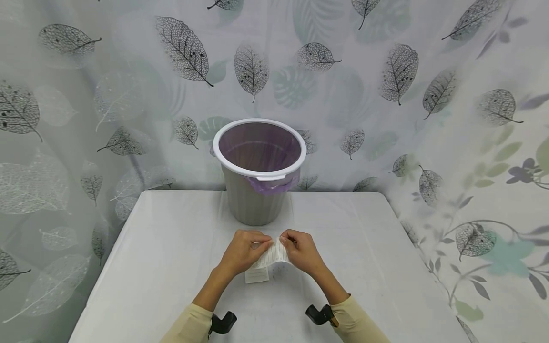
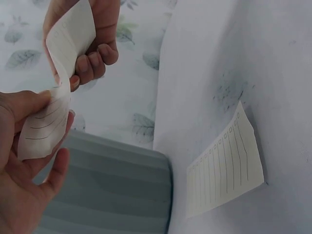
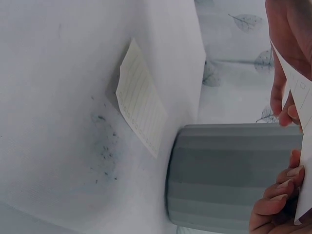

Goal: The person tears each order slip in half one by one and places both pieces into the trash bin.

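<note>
Between both hands hangs a narrow piece of cream lined paper [image 1: 274, 256] with small checkboxes, bent and twisted in the left wrist view. My left hand [image 1: 242, 250] pinches one side of it between thumb and fingers. The right hand [image 1: 303, 250] pinches the other side close by, its remaining fingers curled. The two grips nearly meet at the paper's upper edge. On the table below lies another piece of lined paper [image 2: 226, 163], one edge uneven and curling up from the surface.
A grey ribbed bin [image 1: 255, 202] with a white rim and a purple liner [image 1: 272, 187] stands just beyond the hands. White cloth covers the table [image 1: 171, 267]. Dark specks [image 3: 105, 146] mark the cloth near the loose paper. A leaf-patterned curtain [image 1: 274, 66] surrounds the back and sides.
</note>
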`<state>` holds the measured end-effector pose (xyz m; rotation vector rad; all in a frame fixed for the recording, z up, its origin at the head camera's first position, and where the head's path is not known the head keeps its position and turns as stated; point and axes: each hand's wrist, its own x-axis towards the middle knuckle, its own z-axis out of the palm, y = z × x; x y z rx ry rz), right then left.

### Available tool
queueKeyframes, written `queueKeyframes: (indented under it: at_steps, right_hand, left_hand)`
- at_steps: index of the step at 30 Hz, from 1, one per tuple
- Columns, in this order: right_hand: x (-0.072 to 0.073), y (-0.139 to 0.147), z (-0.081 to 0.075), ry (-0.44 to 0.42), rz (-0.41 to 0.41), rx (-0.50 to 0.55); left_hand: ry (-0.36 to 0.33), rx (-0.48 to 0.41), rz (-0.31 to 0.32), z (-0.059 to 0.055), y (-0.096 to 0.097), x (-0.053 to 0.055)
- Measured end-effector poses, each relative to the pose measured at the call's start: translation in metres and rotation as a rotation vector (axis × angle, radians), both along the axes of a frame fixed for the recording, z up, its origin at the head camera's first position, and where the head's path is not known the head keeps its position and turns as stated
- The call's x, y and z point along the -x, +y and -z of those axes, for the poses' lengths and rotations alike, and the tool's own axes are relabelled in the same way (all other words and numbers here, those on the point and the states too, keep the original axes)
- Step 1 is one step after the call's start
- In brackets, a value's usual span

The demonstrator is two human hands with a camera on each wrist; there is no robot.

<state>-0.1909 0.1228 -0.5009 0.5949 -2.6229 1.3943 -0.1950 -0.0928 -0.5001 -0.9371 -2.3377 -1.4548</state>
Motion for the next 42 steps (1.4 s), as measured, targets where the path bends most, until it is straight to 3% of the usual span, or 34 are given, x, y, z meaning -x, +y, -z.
queueKeyframes:
  at_steps: [42]
  right_hand:
    - [0.005, 0.0042, 0.0022, 0.043, 0.041, -0.013]
  left_hand:
    - [0.023, -0.022, -0.016, -0.0001, -0.0017, 0.0]
